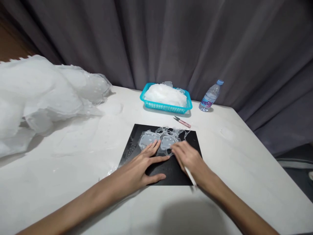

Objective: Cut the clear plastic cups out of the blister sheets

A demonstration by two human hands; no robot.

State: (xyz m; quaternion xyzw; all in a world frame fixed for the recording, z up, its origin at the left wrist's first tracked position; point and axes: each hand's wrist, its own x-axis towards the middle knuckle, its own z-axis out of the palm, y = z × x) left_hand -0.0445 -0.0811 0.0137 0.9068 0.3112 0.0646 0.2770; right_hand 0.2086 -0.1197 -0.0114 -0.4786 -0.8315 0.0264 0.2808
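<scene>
Looks midway to me — curly clear strips [184, 132] lie beside the clear plastic pieces [146, 138] on the black mat [168, 174], those pieces seemingly unfinished. Left hand [146, 159] spread over them, right hand [187, 157] pinching a white pen-like tool [190, 176] (tip's hidden).

A dark grey curtain [186, 42] hangs in deep vertical folds across 12 o'clock, reaching round to 3. At 10 o'clock a brown panel [9, 39] shows beside it; whether it is wall or furniture is unclear. A white table [249, 156] stretches beneath, its right edge slanting down towards 4 o'clock, past a dark surface [299, 151] with a pale band [290, 164]. Light is soft; a blurred shadow [193, 217] falls between 5 and 6.
</scene>
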